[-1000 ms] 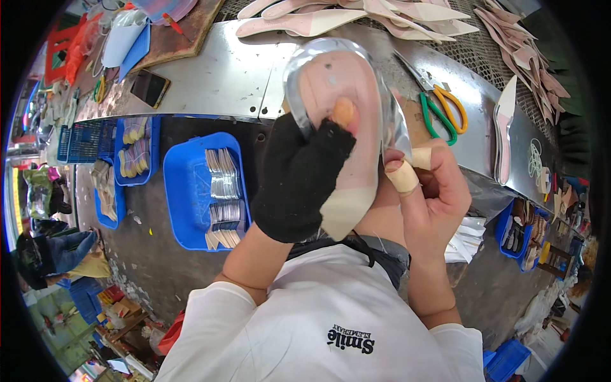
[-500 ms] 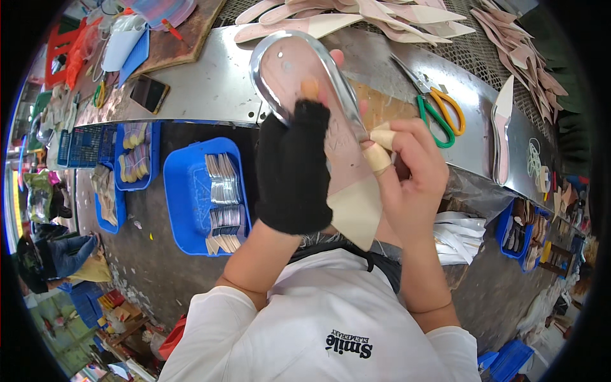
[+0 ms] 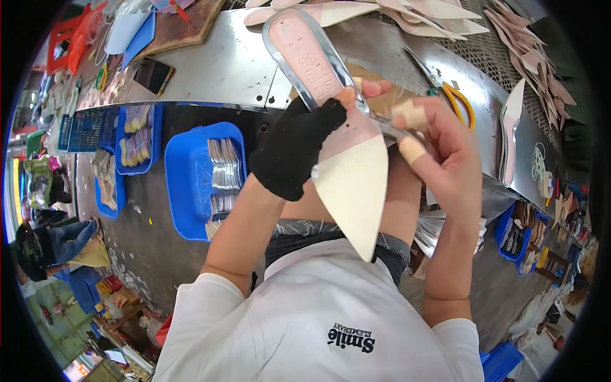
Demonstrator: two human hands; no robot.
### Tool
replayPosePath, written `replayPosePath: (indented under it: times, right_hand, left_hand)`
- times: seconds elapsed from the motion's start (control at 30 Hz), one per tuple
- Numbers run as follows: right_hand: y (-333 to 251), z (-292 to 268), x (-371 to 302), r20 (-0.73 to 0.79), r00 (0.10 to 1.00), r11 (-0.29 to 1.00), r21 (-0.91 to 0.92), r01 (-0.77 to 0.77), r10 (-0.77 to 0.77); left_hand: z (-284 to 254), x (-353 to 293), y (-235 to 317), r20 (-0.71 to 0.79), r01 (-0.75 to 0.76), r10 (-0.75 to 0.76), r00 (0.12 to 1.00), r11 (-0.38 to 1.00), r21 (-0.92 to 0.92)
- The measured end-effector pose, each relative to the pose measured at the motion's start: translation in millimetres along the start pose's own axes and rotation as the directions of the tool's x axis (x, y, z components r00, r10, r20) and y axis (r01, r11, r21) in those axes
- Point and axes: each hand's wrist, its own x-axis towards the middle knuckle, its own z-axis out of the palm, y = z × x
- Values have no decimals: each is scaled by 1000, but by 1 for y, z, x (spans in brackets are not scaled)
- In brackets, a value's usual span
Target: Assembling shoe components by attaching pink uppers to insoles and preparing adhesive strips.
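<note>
A shoe insole (image 3: 353,184), pink at the rounded heel and cream at the pointed toe, is tilted in front of me with its toe toward my body. My left hand (image 3: 289,149), in a black fingerless glove, grips it across the middle, thumb on top and fingertips showing past the far edge. A shiny silver strip (image 3: 284,69) runs round the heel's rim. Beside the insole's right edge, my right hand (image 3: 449,137) pinches the strip's tail between thumb and forefinger. Both of those fingers carry beige tape.
Scissors (image 3: 459,105) with an orange handle lie on the metal bench (image 3: 210,70), behind my right hand. More insoles (image 3: 433,19) are piled at the back. A phone (image 3: 154,75) rests on the left. Below the bench, a blue basin (image 3: 180,210) holds stacks of silver-edged pieces.
The insole has turned, its toe now nearer my body and its heel farther up. My left hand has rolled over to the right, and my right hand has moved right, drawing the strip's tail outward.
</note>
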Motion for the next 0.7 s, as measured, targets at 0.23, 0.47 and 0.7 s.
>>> replayPosePath:
  times: [0.23, 0.47, 0.7]
  right_hand:
    - [8, 27, -8, -120, 971, 910, 389, -145, 206]
    - [17, -3, 9, 233, 959, 868, 431, -249, 159]
    - [117, -86, 24, -269, 956, 707, -698, -113, -113]
  left_hand:
    - [10, -5, -5, -260, -82, 44, 965, 987, -141]
    - [-5, 5, -14, -105, -12, -8, 994, 981, -194]
    - [-24, -15, -7, 222, 96, 100, 970, 682, -725]
